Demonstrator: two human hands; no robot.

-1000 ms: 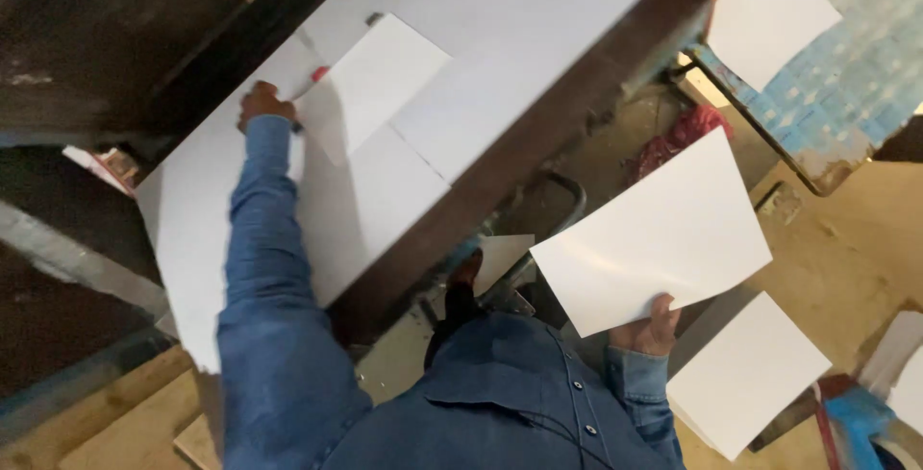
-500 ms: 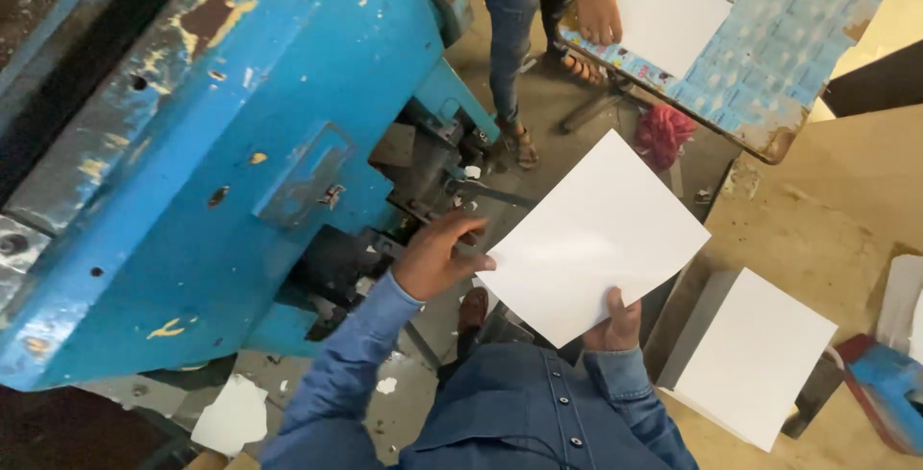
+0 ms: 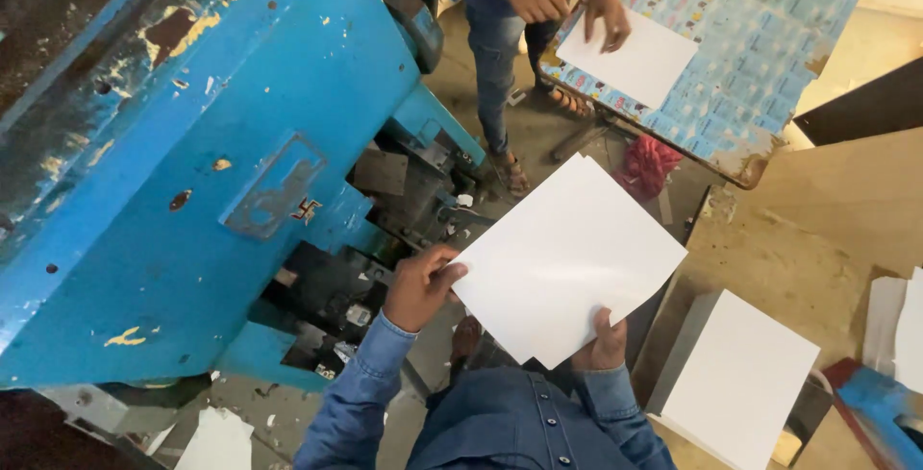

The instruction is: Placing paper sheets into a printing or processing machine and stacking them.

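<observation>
Left hand (image 3: 421, 287) and right hand (image 3: 602, 345) grip white sheets (image 3: 567, 259).

A second earlier the left hand (image 3: 418, 287) lay stretched out on white sheets on the dark worktop; it then came back and closed on the left corner of the white sheet (image 3: 567, 259), which the right hand (image 3: 601, 343) had carried alone. The view swung down onto the blue machine (image 3: 192, 162). The co-worker's hands (image 3: 606, 13) shifted on the paper on the patterned worktop (image 3: 769, 37).
</observation>
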